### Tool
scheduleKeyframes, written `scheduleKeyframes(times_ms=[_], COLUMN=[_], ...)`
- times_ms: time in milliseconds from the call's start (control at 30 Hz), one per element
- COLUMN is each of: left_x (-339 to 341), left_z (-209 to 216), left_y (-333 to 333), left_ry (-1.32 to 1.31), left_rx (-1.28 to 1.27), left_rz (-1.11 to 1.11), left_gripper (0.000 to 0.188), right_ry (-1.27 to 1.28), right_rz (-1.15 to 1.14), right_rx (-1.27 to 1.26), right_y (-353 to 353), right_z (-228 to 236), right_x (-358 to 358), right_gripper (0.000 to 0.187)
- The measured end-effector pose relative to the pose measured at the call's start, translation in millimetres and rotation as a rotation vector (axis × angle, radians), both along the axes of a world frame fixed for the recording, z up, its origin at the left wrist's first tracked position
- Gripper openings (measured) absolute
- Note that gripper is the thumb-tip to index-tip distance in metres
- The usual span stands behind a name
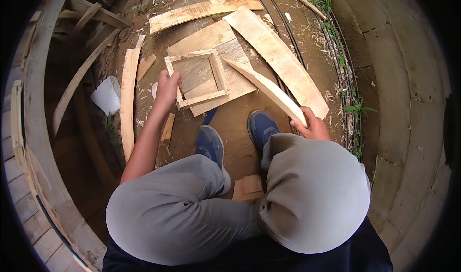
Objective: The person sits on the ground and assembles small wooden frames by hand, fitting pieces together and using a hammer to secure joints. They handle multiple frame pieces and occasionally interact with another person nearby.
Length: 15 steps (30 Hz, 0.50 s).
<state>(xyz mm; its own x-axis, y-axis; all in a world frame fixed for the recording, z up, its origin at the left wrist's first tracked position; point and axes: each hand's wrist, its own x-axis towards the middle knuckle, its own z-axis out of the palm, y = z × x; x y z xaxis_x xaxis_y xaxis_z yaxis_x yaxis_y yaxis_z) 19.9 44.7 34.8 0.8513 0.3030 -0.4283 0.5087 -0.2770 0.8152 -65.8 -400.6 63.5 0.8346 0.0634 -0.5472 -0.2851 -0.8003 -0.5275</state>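
A small square wooden frame (219,72) rests on wooden boards in front of my feet. My left hand (169,86) is closed round its left side. The near end of a long narrow wooden board (266,87) is gripped in my right hand (311,124). That board slants away to the left, its tapered far end close to the frame's right side. Beneath the frame lie a pale flat board (204,40) and a greyer board (237,55), side by side on the ground.
A wide plank (276,55) lies on the right and another plank (206,12) at the far side. A long strip (127,99) lies left, near a white lump (106,96). Short wood blocks (248,188) sit between my feet. A wall (398,104) rises at right.
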Motion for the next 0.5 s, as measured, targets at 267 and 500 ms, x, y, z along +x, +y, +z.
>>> scheduleKeyframes(times_ms=[267,500], left_x=[-12,-21], left_z=[-11,-38], left_y=[19,20], left_ry=[0.041,-0.047], left_rx=[-0.009,0.080], left_rz=[-0.053,-0.157], left_gripper=[0.029,0.025], right_ry=[-0.223,-0.314], right_rz=[0.053,0.082], right_rx=[-0.022,-0.030], right_y=[18,17], right_z=[-2,-10], right_x=[9,4], right_gripper=[0.051,0.055])
